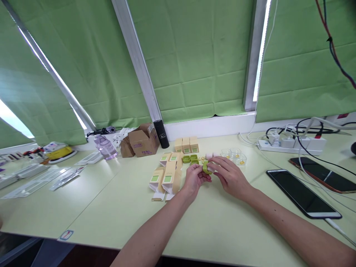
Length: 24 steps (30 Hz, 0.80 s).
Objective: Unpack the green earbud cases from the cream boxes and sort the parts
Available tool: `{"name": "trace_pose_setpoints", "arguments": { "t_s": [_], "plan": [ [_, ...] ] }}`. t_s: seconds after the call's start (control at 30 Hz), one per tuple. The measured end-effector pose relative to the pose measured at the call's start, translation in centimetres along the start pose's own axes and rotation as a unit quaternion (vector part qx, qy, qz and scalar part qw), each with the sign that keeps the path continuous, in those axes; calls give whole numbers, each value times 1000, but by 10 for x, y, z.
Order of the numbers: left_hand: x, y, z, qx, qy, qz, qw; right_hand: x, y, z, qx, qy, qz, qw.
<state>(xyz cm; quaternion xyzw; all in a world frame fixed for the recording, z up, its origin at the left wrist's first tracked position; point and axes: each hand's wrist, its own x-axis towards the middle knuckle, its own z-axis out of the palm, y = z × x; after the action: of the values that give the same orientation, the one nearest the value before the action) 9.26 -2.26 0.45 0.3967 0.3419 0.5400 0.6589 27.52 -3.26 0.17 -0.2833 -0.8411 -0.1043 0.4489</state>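
Observation:
A small olive-green plastic piece [206,168] is held up between both hands just above the table. My left hand [195,177] pinches it from the left side. The fingers of my right hand [228,174] close on its right side, where something whitish shows against it; I cannot make out what that is. Just beyond the hands stand several green square cups [190,159]. Pale pinkish pieces [211,155] and clear containers with yellow bits inside [235,155] lie behind my right hand. Cream cartons with green labels [170,174], some with open flaps, lie left of my left hand.
More small cream boxes [187,144] stand at the back, near a black bottle [161,134] and a brown cardboard box [144,141]. To the right are two phones [303,193], cables and a power strip [290,145]. A clear bottle [105,147] and plastic packets [66,178] are left.

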Motion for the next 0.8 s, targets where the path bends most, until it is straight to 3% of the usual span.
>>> {"name": "trace_pose_setpoints", "arguments": {
  "t_s": [0.13, 0.27, 0.33, 0.43, 0.63, 0.73, 0.8],
  "plan": [
    [-2, 3, 3, 9, -13, 0, 1000, -2, 1, 0, 54, 18, 46, 997],
    [-3, 5, 2, 42, -8, -3, 999, -2, -1, 2, 166, 31, 167, 971],
    [-2, 5, 1, 64, 5, -6, 998, -2, -1, 4, 258, 40, 242, 934],
    [-1, 4, 0, 81, 23, 4, 996, 0, -1, 7, 394, 55, 335, 854],
    [1, 5, 0, 99, 44, 49, 993, 2, 1, 9, 587, 69, 426, 685],
    [0, 5, 0, 113, 54, 64, 990, 2, 2, 9, 622, 64, 453, 636],
    [0, 5, 0, 121, 63, 72, 988, 2, 3, 9, 627, 67, 462, 624]
  ]
}}
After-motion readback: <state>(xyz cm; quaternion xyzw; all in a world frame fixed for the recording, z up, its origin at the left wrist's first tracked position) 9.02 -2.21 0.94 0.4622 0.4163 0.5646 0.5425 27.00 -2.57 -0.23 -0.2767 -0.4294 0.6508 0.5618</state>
